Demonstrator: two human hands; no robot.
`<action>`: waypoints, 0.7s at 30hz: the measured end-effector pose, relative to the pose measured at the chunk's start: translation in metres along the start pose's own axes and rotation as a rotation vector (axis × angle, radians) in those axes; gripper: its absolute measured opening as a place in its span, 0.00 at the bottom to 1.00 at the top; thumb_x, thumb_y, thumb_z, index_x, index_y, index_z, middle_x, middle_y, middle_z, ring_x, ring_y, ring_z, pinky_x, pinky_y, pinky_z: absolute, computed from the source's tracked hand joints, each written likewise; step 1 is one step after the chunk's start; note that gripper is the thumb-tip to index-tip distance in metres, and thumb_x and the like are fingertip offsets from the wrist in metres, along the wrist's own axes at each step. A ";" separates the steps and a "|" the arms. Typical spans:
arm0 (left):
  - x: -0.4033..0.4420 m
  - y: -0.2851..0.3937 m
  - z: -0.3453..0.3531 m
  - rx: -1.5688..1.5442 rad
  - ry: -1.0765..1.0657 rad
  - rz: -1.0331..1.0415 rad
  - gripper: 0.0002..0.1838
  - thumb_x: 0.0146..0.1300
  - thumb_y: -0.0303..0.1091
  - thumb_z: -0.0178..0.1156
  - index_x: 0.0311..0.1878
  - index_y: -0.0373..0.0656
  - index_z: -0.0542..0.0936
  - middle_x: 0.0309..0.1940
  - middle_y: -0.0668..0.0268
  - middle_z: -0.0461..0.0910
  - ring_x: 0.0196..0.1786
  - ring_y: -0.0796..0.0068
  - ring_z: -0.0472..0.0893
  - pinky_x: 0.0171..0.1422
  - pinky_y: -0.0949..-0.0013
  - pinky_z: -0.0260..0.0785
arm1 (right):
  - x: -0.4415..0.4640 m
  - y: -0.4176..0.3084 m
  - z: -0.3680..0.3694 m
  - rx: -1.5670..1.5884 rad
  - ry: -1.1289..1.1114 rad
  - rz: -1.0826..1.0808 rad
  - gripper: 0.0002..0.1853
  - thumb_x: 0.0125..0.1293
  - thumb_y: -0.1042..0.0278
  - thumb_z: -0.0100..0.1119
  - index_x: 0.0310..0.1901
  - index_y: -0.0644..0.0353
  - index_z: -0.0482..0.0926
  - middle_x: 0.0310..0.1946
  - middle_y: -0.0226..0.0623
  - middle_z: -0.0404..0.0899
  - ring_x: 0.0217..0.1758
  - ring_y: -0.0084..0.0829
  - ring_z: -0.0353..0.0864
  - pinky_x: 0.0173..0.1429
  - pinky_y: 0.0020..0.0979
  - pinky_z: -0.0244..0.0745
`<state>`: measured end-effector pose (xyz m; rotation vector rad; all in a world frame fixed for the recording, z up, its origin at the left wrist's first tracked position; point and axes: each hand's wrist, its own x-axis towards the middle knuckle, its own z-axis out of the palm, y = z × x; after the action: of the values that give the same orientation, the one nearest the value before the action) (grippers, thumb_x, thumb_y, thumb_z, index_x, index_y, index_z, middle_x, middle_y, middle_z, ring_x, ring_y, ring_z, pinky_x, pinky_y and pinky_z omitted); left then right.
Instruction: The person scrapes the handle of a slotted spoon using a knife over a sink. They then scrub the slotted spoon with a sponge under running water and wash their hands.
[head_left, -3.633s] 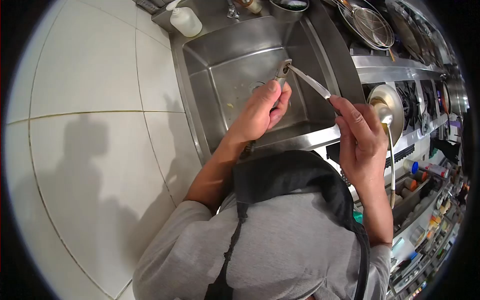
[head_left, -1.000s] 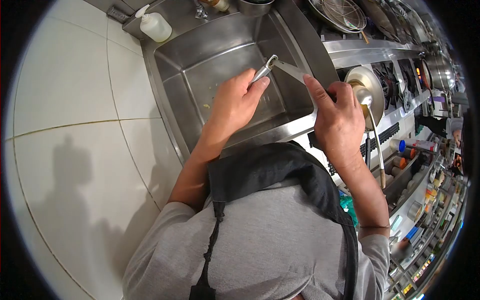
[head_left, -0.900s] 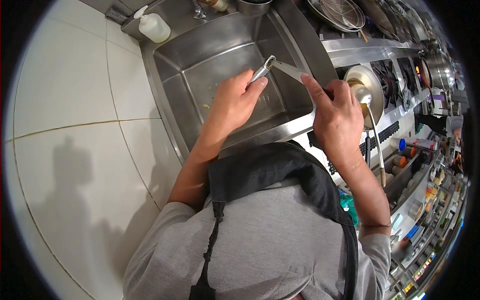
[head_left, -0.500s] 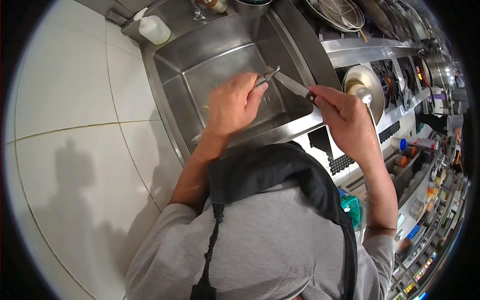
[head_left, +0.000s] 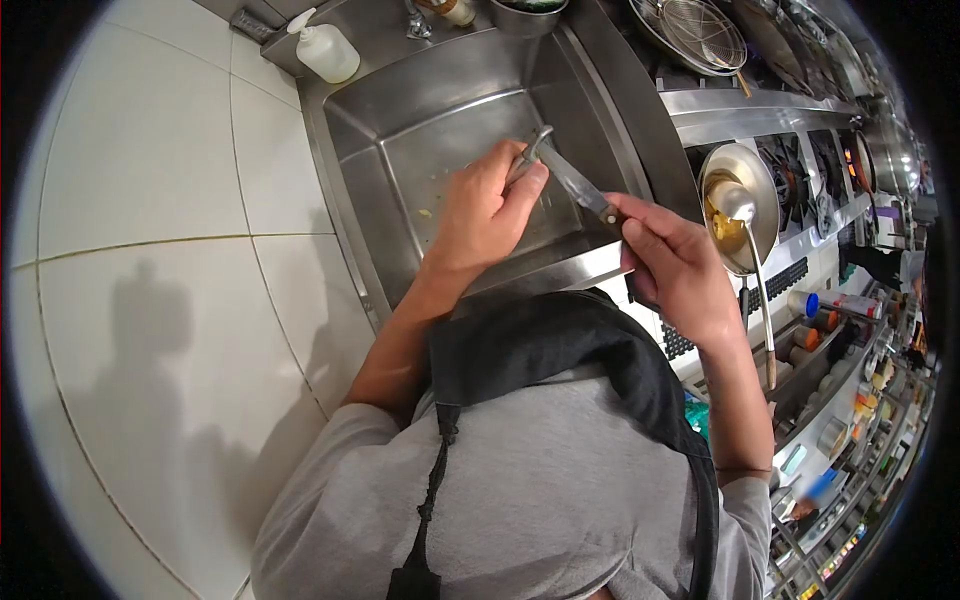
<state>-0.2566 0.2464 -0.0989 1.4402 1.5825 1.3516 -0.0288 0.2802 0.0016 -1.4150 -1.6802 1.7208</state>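
Note:
My right hand (head_left: 675,260) is closed round the dark riveted handle of a small knife (head_left: 575,183), its blade pointing up and left over the sink (head_left: 470,100). In my left hand (head_left: 485,205), the thumb and fingers pinch a slim grey-green piece (head_left: 537,143) with a curved end; its kind is not clear, and the fingers cover its lower part. The knife's tip meets or lies very close to this piece, just beside my left thumb. Small pale yellowish scraps (head_left: 425,212) lie on the sink floor below.
A white pump bottle (head_left: 328,52) stands on the sink's far left corner, with a tap (head_left: 418,22) behind the basin. At right, a metal pan (head_left: 735,165) with a ladle (head_left: 738,205) and yellow food sits on the stove. Strainers (head_left: 690,35) lie further back.
My right hand has drawn slightly left and down with the knife. My left hand has shifted a little right. The view has moved, showing more of the pan and ladle.

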 end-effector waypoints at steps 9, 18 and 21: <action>-0.001 -0.002 -0.002 -0.076 -0.136 -0.057 0.15 0.83 0.41 0.57 0.45 0.36 0.75 0.24 0.62 0.72 0.27 0.74 0.69 0.35 0.63 0.65 | -0.005 -0.012 0.002 -1.144 0.535 -0.705 0.25 0.61 0.81 0.69 0.58 0.44 0.92 0.38 0.34 0.80 0.38 0.37 0.83 0.43 0.39 0.79; 0.010 0.018 -0.010 -0.345 -0.445 -0.389 0.18 0.86 0.48 0.51 0.50 0.41 0.79 0.23 0.79 0.63 0.26 0.87 0.61 0.29 0.75 0.54 | 0.014 -0.020 -0.029 -1.463 0.516 -1.086 0.29 0.53 0.69 0.65 0.60 0.39 0.89 0.38 0.26 0.75 0.39 0.29 0.78 0.41 0.35 0.72; 0.016 0.020 -0.005 -0.300 -0.398 -0.370 0.17 0.86 0.47 0.52 0.49 0.42 0.79 0.23 0.79 0.63 0.26 0.88 0.62 0.29 0.75 0.54 | 0.011 -0.037 -0.029 -1.462 0.450 -0.973 0.24 0.59 0.71 0.66 0.58 0.43 0.90 0.38 0.30 0.78 0.39 0.34 0.81 0.43 0.37 0.75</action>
<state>-0.2584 0.2580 -0.0754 1.0852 1.2474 0.9647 -0.0240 0.3139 0.0364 -0.8176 -2.6469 -0.4950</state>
